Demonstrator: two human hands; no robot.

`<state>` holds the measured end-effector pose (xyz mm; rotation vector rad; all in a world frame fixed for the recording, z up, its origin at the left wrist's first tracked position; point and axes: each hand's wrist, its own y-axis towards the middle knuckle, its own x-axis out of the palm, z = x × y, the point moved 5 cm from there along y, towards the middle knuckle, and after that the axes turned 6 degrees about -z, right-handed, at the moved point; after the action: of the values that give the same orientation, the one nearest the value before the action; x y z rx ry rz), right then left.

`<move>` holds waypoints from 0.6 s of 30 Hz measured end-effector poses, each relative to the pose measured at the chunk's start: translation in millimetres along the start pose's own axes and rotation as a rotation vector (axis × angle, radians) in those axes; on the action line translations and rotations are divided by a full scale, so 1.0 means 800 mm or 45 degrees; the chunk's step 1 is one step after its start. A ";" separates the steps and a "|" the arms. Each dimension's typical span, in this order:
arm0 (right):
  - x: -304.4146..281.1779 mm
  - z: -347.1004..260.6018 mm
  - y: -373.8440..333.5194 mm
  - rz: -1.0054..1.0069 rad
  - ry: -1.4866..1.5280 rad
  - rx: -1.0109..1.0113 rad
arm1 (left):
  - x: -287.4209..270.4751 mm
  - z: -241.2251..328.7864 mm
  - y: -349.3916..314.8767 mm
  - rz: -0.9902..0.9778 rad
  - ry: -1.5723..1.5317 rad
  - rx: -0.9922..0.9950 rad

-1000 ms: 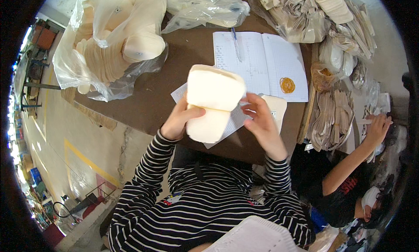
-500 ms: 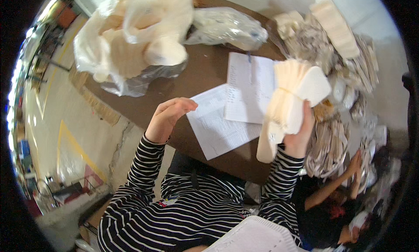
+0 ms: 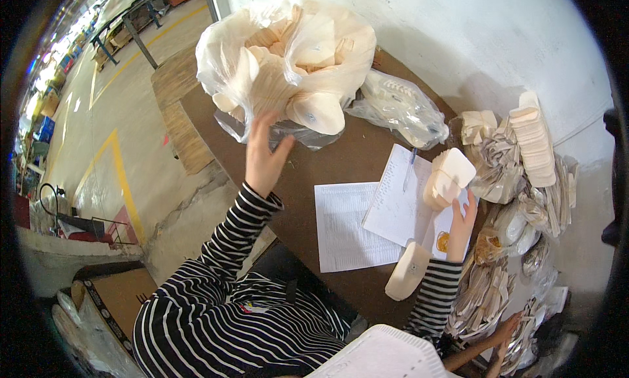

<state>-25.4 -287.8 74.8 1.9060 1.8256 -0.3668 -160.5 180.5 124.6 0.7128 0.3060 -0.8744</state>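
My left hand is open, thumb apart from the fingers, its fingertips at the near edge of a clear plastic bag. Stacks of cream, insole-shaped pieces fill that bag. My right hand has spread fingers and holds nothing; it is just beside a banded stack of the same cream pieces. This stack rests on an open notebook. Nearer me, by my right sleeve, lies another rounded cream piece or stack; whether it joins the banded one I cannot tell. Yellow rubber bands lie by my right palm.
A printed sheet lies partly under the notebook, with a pen on the page. Behind is a second clear bag. Bundles of cream pieces crowd the right side, where another person's arms reach in. A wall stands behind.
My right hand has let go of the banded stack, which now rests on the notebook. My left hand has moved away from me to the large bag. The view has shifted.
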 end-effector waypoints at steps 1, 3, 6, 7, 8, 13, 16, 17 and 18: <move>-0.009 -0.007 -0.017 -0.025 -0.026 -0.070 | -0.010 -0.002 0.009 0.166 0.138 0.103; -0.020 -0.016 -0.046 -0.082 -0.060 -0.133 | -0.033 -0.012 0.024 0.294 0.207 0.048; -0.027 -0.037 -0.084 -0.125 0.010 -0.118 | -0.060 -0.052 0.045 0.392 0.240 -0.063; -0.030 -0.036 -0.091 -0.133 -0.044 -0.120 | -0.064 -0.064 0.053 0.319 0.309 -0.030; -0.034 -0.034 -0.099 -0.137 -0.099 -0.122 | -0.066 -0.066 0.063 0.243 0.375 0.005; -0.038 -0.042 -0.122 -0.146 -0.160 -0.080 | -0.074 -0.055 0.090 -0.175 0.419 -0.237; -0.029 -0.068 -0.128 -0.201 -0.263 -0.171 | -0.092 -0.092 0.118 -0.359 -0.129 -0.346; -0.021 -0.089 -0.129 -0.223 -0.275 -0.224 | -0.090 -0.102 0.122 -0.241 -0.145 -0.220; -0.012 -0.106 -0.130 -0.240 -0.291 -0.276 | -0.085 -0.106 0.123 -0.125 -0.166 -0.090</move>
<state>-139.6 -252.9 136.6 1.4887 1.8147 -0.4128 -121.9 321.3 141.2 0.5759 0.2558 -0.9943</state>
